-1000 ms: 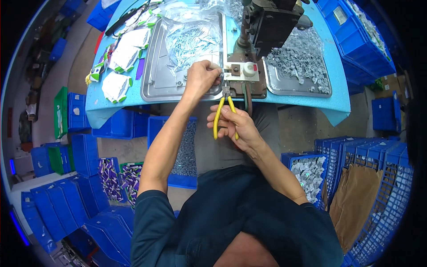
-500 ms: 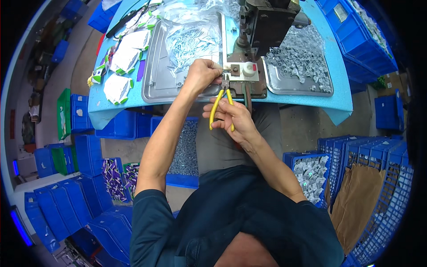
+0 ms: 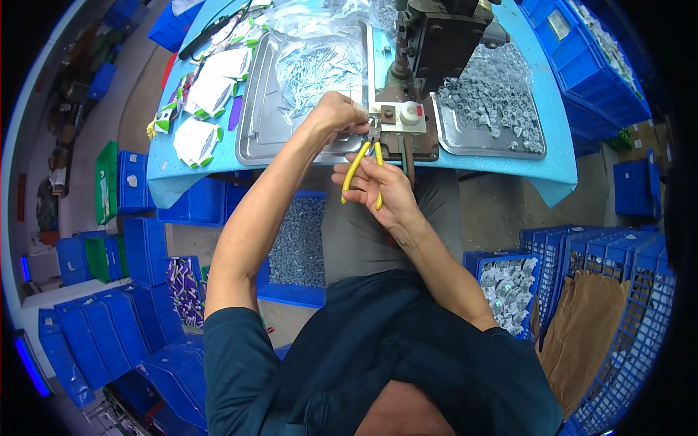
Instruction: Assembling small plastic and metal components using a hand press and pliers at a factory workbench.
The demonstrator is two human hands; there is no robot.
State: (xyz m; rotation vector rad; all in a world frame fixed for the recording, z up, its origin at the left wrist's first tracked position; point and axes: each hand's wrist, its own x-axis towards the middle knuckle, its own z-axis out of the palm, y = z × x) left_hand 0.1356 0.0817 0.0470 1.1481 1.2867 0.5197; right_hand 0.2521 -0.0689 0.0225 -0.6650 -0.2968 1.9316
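My right hand (image 3: 383, 187) grips a pair of yellow-handled pliers (image 3: 379, 174), the handles spread apart and the metal jaws pointing up at the press fixture. The jaws meet the left edge of a white block (image 3: 412, 125) that carries a round white knob and a small dark metal piece. Close beside the jaws, my left hand (image 3: 339, 116) has its fingertips pinched together at the fixture's left side. Whatever lies between those fingertips is hidden or too small to name. A dark metal press (image 3: 445, 40) stands over the fixture.
Left of the press lies a metal tray (image 3: 256, 138) with a plastic bag of thin silvery pins (image 3: 309, 76). To its right, another tray (image 3: 534, 151) holds many small clear and dark parts (image 3: 487, 105). White-green packets (image 3: 198, 142) lie at the table's left. Blue bins (image 3: 291, 294) surround my legs.
Both hands and the pliers stay at the fixture with only slight shifts. The left forearm and elbow have swung a little outward to the left.
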